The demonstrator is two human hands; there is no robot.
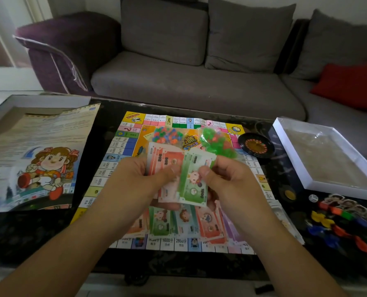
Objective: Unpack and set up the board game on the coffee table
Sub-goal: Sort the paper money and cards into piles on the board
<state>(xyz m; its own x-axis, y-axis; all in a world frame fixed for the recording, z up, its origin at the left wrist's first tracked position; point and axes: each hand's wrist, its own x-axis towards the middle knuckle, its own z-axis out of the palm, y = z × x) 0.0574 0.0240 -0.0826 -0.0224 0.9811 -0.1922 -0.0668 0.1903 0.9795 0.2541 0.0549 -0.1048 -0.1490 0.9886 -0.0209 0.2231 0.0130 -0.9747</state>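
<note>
- Your left hand [139,179] grips a fanned sheaf of paper money [174,168] — orange 200 notes on top — thumb curled over its face.
- Your right hand [227,181] pinches a green note [194,187] at the sheaf's 3 o'clock edge, overlapping the orange ones.
- Both hands hang above the middle of the game board [118,146], which lies flat on the dark coffee table [92,136].
- On the board at 6 o'clock from your hands, sorted money piles [184,221] lie in a row.
- At 12 o'clock, two clear bags of plastic pieces [167,135] sit on the board — one mixed colours, one mostly green.
- A small black roulette wheel [256,145] rests at 2 o'clock, just off the board's corner.
- The open white box tray [306,179] lies at 3 o'clock; player pawns and coloured stands [339,213] are scattered at 4 o'clock.
- The illustrated rules sheet [39,159] lies at 9 o'clock, partly over the box lid [39,101].
</note>
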